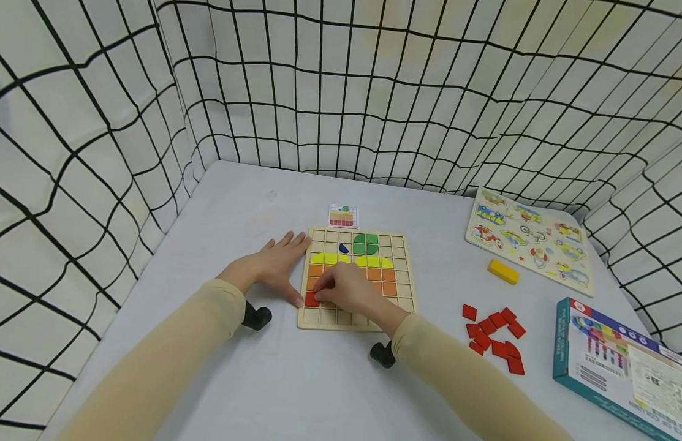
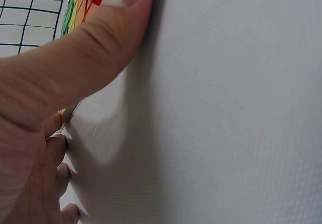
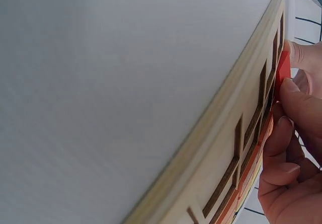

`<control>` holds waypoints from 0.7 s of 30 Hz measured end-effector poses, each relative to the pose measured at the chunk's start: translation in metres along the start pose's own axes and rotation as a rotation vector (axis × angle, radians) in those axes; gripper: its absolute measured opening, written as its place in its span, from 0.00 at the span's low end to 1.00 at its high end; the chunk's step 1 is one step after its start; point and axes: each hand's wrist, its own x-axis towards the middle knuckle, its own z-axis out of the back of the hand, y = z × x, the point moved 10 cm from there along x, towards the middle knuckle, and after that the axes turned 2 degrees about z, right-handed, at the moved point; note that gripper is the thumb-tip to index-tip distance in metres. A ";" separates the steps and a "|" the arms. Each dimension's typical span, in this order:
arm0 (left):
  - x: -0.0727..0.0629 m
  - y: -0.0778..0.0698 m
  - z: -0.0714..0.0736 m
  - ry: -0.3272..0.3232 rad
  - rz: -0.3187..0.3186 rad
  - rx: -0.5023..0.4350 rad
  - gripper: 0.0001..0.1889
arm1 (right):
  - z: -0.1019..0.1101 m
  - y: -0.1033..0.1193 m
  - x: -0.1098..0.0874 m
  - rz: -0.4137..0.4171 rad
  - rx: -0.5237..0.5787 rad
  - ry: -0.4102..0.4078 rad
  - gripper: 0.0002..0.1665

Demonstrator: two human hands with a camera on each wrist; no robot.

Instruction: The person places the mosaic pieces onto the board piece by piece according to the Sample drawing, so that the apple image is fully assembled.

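Observation:
A wooden grid board [image 1: 404,300] lies on the table, partly filled with orange tiles [image 1: 389,288], yellow pieces [image 1: 379,262], green pieces [image 1: 365,244] and one dark blue piece [image 1: 344,248]. My right hand [image 1: 348,288] pinches a red square tile [image 3: 283,73] between thumb and finger, low over a cell by the board's left side. With fingers spread, my left hand [image 1: 277,266] rests along the board's left edge, its thumb tip close to the red tile. The right hand hides part of the orange row beneath it.
Several loose red tiles [image 1: 484,326] lie right of the board. A small picture card [image 1: 343,216] sits behind it. Farther right are a yellow block [image 1: 503,271], a vehicle puzzle board [image 1: 530,239] and a teal-edged box [image 1: 622,361]. Black netting [image 1: 346,76] surrounds the table.

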 end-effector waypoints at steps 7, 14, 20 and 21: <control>0.000 0.000 0.000 0.002 0.007 0.004 0.71 | 0.000 0.003 0.000 0.003 -0.029 -0.010 0.04; 0.000 -0.001 0.000 0.001 0.009 -0.001 0.72 | 0.018 -0.009 -0.011 0.031 0.021 -0.092 0.03; 0.000 -0.001 -0.001 0.000 0.008 -0.005 0.73 | 0.056 -0.061 -0.041 -0.128 0.048 -0.193 0.04; 0.000 0.000 -0.001 0.000 0.009 -0.003 0.73 | 0.063 -0.072 -0.047 -0.153 0.050 -0.206 0.04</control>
